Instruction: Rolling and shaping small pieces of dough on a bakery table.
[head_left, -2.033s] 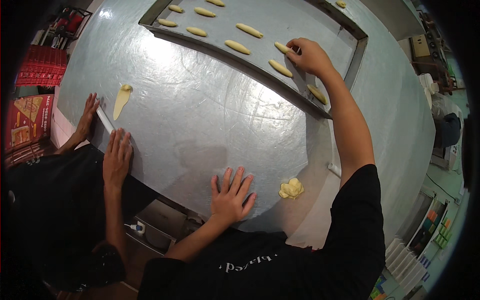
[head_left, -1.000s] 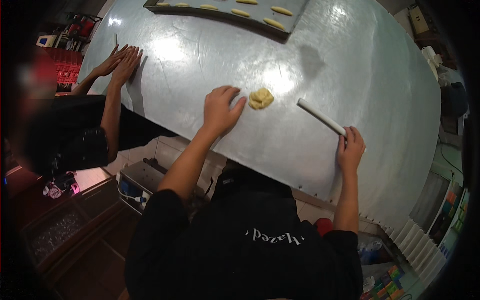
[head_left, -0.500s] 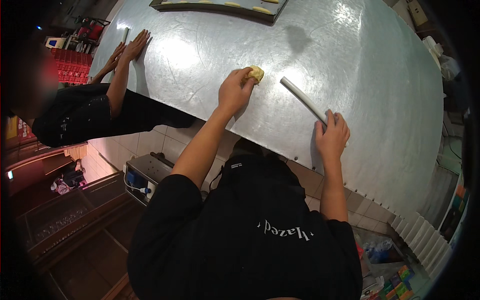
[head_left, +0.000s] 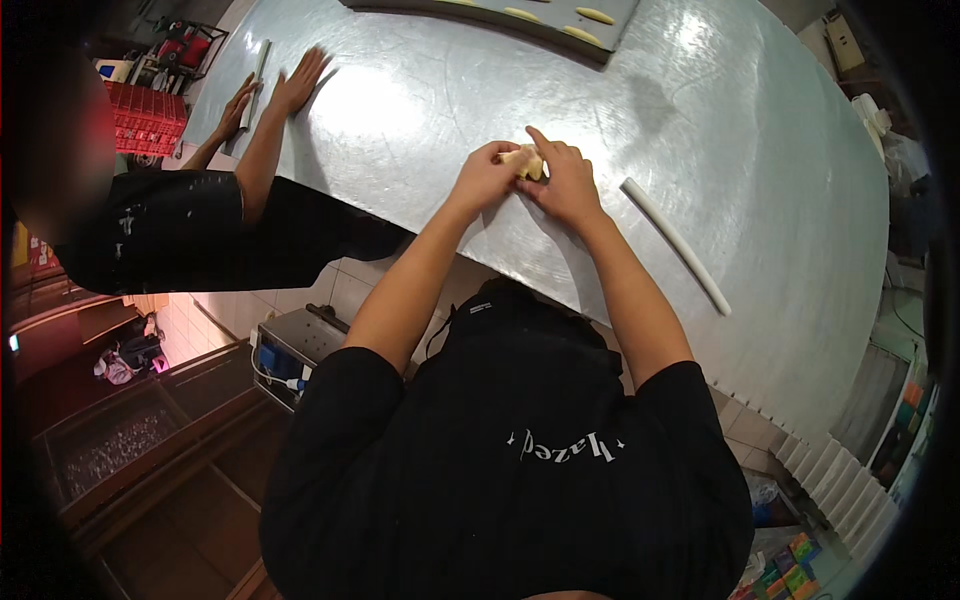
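Observation:
A small lump of pale yellow dough (head_left: 524, 164) is between my two hands, above the near part of the metal table (head_left: 440, 120). My left hand (head_left: 490, 176) is closed round its left side, fingers curled over it. From the right, my right hand (head_left: 564, 180) pinches the dough with thumb and fingers, its index finger pointing up and away. The fingers cover part of the lump. To the right of my right forearm a pale grey rolling rod (head_left: 676, 245) lies slantwise on the metal, touched by neither hand.
At the far edge stands a dark baking tray (head_left: 560, 38) with several long yellow dough pieces. On the left a co-worker's hands (head_left: 300, 82) are over the table beside another thin rod (head_left: 258, 80). Behind them are red crates (head_left: 145, 115).
My right hand has let go of the rod and moved left to the dough. The rod now lies free. The co-worker's right hand has shifted away from the left one.

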